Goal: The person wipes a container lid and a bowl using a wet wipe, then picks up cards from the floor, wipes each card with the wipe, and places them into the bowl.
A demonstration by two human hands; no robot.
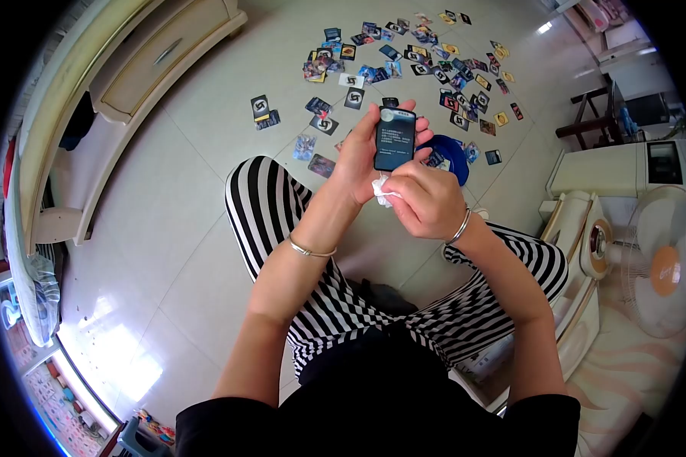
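Observation:
My left hand (353, 156) is turned palm up and holds a dark trading card (395, 145) with lines of pale text and a round pale mark at its top. The thumb lies along the card's left edge, and fingertips show past its right edge. Just below the card, my right hand (428, 196) is closed in a pinch on a crumpled white tissue (383, 192). Behind the hands stands a blue round container (460, 161) with cards in it, partly hidden by my fingers.
Many cards lie scattered on the tiled floor (175, 221), including a dense pile of cards (324, 65) at the back. A wooden drawer cabinet (152, 53) stands at left. On the right are a fan (665, 270) and a white appliance (610, 167). My striped legs flank the hands.

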